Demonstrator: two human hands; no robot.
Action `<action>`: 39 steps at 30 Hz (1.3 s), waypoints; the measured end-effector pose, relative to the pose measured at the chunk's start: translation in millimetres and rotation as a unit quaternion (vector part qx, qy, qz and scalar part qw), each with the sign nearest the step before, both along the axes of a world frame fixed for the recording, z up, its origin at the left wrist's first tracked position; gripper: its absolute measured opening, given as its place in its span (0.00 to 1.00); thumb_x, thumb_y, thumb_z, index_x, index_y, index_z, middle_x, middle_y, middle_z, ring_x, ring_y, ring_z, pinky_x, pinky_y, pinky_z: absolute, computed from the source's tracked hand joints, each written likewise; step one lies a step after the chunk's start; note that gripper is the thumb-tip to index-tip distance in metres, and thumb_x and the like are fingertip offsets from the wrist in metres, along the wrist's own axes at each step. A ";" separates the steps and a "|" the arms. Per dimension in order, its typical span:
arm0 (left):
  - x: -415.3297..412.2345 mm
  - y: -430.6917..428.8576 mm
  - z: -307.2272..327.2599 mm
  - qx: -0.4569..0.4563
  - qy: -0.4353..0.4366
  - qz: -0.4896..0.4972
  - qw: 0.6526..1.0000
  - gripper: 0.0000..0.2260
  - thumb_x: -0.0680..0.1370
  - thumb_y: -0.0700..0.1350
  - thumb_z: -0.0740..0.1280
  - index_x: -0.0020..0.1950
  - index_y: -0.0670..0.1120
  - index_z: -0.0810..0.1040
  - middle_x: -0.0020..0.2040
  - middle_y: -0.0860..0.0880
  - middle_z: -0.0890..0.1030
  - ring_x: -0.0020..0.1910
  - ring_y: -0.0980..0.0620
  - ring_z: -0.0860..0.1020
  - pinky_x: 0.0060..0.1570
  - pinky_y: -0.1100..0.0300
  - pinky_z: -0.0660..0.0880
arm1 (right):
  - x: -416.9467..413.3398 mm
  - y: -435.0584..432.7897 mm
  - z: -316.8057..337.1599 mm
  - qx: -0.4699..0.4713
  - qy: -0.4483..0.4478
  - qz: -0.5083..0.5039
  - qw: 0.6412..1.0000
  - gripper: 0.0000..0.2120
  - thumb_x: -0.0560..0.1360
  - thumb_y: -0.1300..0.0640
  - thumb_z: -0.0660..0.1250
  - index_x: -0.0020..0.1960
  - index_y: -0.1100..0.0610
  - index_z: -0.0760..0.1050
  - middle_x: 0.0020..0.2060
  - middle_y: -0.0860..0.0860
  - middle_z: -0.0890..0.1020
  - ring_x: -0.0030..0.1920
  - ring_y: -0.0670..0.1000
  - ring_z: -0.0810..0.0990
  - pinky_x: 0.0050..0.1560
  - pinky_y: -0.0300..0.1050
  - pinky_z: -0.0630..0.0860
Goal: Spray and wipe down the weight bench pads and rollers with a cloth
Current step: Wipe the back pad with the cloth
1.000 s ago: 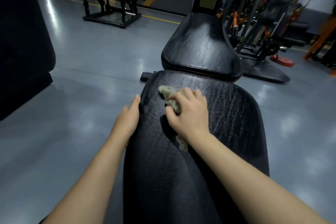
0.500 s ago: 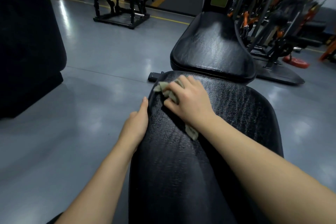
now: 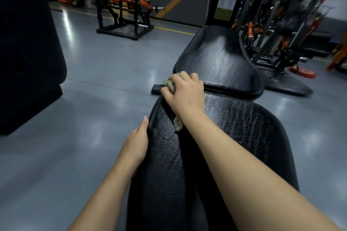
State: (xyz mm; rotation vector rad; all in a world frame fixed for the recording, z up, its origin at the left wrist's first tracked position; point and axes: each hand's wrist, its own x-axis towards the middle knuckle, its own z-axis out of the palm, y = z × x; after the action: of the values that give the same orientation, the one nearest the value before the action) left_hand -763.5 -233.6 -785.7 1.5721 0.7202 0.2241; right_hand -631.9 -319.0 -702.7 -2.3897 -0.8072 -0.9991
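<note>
A long black bench pad [image 3: 234, 137] runs away from me, its surface wet and streaked. Beyond it sits a second black pad [image 3: 219, 62], separated by a narrow gap. My right hand [image 3: 185, 93] grips a crumpled grey-green cloth [image 3: 170, 84] and presses it on the far left corner of the near pad, by the gap. A tail of the cloth [image 3: 178, 124] hangs out under my wrist. My left hand [image 3: 137, 144] rests flat against the pad's left edge, fingers straight. No spray bottle is in view.
Grey shiny floor [image 3: 93, 99] lies to the left. A large black padded block [image 3: 28, 52] stands at the far left. A black and orange machine [image 3: 124, 11] is at the back, more machines [image 3: 281, 24] and a red weight plate [image 3: 302, 72] at the right.
My right hand has slid the cloth forward and left along the near pad, up to its far corner. My left hand has stayed on the pad's left edge.
</note>
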 end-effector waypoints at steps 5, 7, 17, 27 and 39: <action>-5.9 -3.8 7.4 -0.015 -0.002 0.025 1.000 0.43 0.68 0.80 0.53 0.68 0.52 0.80 0.68 0.46 0.80 0.67 0.44 0.77 0.70 0.44 0.71 | -16.1 -12.3 -6.7 0.018 0.043 0.048 0.998 0.13 0.70 0.45 0.62 0.45 0.50 0.81 0.44 0.48 0.79 0.47 0.58 0.72 0.47 0.50 0.68; -11.0 -7.4 15.8 0.035 -0.005 0.037 0.999 0.38 0.77 0.74 0.50 0.69 0.47 0.79 0.69 0.41 0.79 0.69 0.41 0.75 0.70 0.45 0.70 | -32.2 -18.5 -17.3 0.033 0.044 0.061 0.997 0.11 0.70 0.46 0.65 0.46 0.50 0.82 0.45 0.47 0.79 0.48 0.56 0.71 0.49 0.50 0.67; -33.0 -19.4 38.8 0.166 0.020 0.038 0.985 0.30 0.86 0.60 0.48 0.68 0.41 0.79 0.67 0.35 0.77 0.68 0.37 0.73 0.63 0.50 0.69 | -92.7 -53.2 -45.0 0.003 0.044 0.092 0.995 0.10 0.69 0.47 0.66 0.44 0.50 0.81 0.42 0.49 0.77 0.45 0.57 0.72 0.45 0.52 0.72; -57.8 -4.5 44.2 0.227 0.027 -0.030 0.973 0.14 0.83 0.56 0.60 0.55 0.51 0.83 0.49 0.48 0.85 0.51 0.42 0.82 0.55 0.47 0.80 | -62.9 -90.3 -23.2 -0.025 0.069 -0.068 0.995 0.17 0.76 0.52 0.68 0.64 0.54 0.77 0.54 0.56 0.76 0.55 0.59 0.71 0.54 0.54 0.69; -84.0 22.7 39.7 0.135 0.053 -0.118 0.982 0.08 0.84 0.47 0.64 0.56 0.51 0.83 0.44 0.44 0.86 0.32 0.52 0.82 0.32 0.60 0.71 | -104.8 -50.0 -44.4 -0.068 0.030 0.112 0.991 0.14 0.71 0.50 0.63 0.53 0.54 0.79 0.50 0.54 0.77 0.50 0.60 0.72 0.49 0.55 0.72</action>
State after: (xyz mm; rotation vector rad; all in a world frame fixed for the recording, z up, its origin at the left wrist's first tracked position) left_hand -847.5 -210.9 -745.9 1.9238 0.5967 0.0643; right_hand -736.7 -369.0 -747.1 -2.3625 -1.1255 -0.8024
